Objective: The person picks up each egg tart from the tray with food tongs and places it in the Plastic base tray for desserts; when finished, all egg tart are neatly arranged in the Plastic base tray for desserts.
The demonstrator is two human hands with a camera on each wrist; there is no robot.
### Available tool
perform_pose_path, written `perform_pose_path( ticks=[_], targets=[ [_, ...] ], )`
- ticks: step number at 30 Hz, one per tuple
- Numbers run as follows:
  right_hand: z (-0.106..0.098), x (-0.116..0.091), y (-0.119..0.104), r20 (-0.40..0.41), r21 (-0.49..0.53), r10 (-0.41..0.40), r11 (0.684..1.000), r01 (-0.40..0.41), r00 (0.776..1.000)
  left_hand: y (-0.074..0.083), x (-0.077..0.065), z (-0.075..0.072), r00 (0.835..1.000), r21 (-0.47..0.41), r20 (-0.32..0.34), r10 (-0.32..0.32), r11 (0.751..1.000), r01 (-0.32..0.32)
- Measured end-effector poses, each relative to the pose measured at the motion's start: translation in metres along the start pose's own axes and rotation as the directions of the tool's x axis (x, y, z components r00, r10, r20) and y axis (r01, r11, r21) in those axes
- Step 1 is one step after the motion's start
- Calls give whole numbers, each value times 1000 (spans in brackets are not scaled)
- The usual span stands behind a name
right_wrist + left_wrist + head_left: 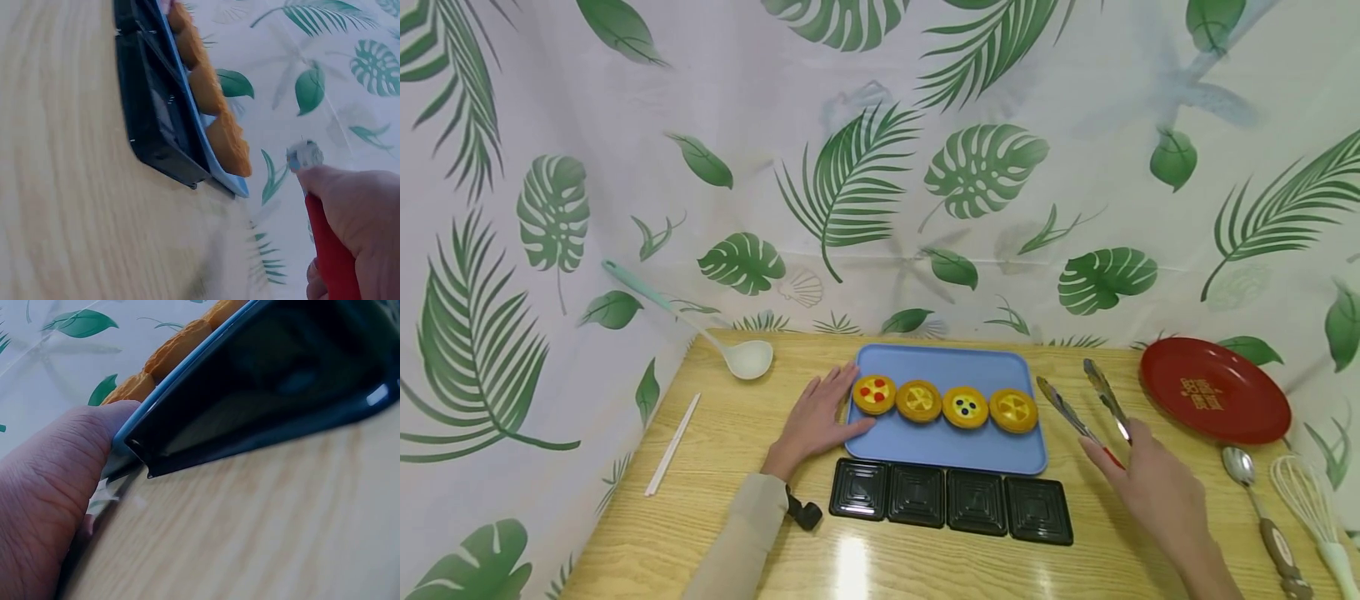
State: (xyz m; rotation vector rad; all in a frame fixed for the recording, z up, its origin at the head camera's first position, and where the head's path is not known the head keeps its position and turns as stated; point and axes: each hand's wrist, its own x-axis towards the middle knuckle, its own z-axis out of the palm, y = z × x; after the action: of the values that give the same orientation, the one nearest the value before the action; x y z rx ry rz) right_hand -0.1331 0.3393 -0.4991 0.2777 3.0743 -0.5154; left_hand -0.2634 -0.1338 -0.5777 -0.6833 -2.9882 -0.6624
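A blue tray (940,454) bears a row of several round tarts (919,402) with different toppings, one with red pieces, one with dark berries. My left hand (820,421) rests at the tray's left edge, fingers extended along it; its thumb (69,450) touches the rim in the left wrist view. To the right of the tray, my right hand (1165,492) grips metal tongs (1063,407) by their red handle (330,250). The tong arms stand spread apart, with nothing between their tips. Several square black trays (917,496) lie in a row in front of the blue tray.
A red oval plate (1217,417) leans at the back right. Below it lie a metal spoon (1240,467) and a whisk (1307,500). At the left are a ladle (749,359), leaning on the leaf-patterned cloth (730,200), and white chopsticks (672,446).
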Motion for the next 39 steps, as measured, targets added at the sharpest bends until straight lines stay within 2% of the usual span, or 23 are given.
perform_pose_path(
  ticks=[10, 17, 28, 39],
  targets=[
    [8, -8, -17, 107, -101, -82, 991, 93, 991, -2, -1, 1, 1000, 20, 3, 14, 1000, -14],
    [16, -7, -21, 112, -97, -137, 984, 148, 984, -2, 0, 1, 1000, 13, 2, 14, 1000, -14],
    [26, 2, -22, 143, -102, -129, 984, 144, 981, -1, -2, 2, 1000, 1, 1, 9, 1000, -9],
    [24, 4, -24, 133, -95, -138, 984, 151, 981, 0, -1, -1, 1000, -9, -15, 19, 1000, -19]
  ],
)
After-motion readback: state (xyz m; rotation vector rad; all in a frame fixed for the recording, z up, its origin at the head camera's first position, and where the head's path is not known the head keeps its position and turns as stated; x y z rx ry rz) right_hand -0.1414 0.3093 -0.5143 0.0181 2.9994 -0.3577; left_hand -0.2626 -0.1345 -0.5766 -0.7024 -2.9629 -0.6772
